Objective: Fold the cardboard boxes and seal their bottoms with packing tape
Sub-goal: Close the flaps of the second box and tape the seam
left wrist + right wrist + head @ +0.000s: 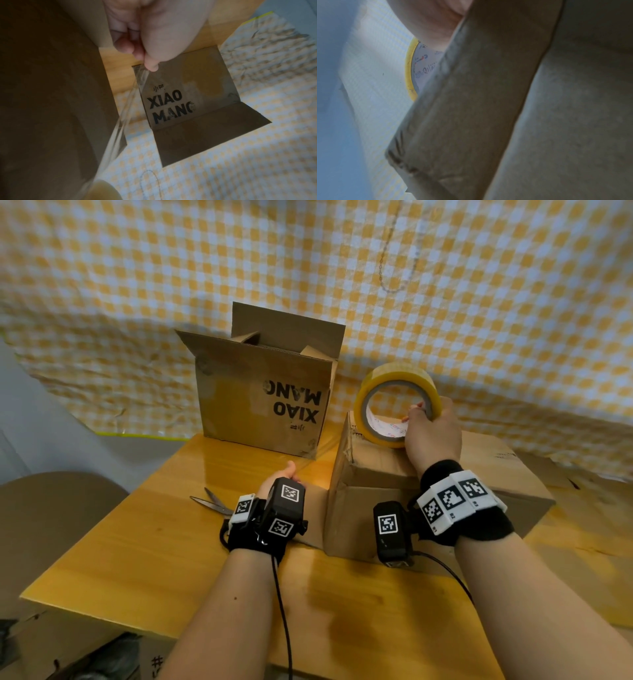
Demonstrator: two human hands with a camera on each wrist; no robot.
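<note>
Holding the roll (pixel 397 402) upright on the box (pixel 376 474) near you, your right hand (pixel 432 433) had fingers curled through its core, while your left hand (pixel 150 40) pinched the tape end (pixel 142 73) beside the box.

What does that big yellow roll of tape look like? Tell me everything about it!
The tape roll is a wide ring of shiny, yellowish see-through packing tape wound on a pale core with small printing inside. It stands on its edge on top of the plain cardboard box. The right hand grips its right side, fingers hooked through the hole. A clear strip of tape stretches from the roll to the left hand, which pinches its end.
</note>
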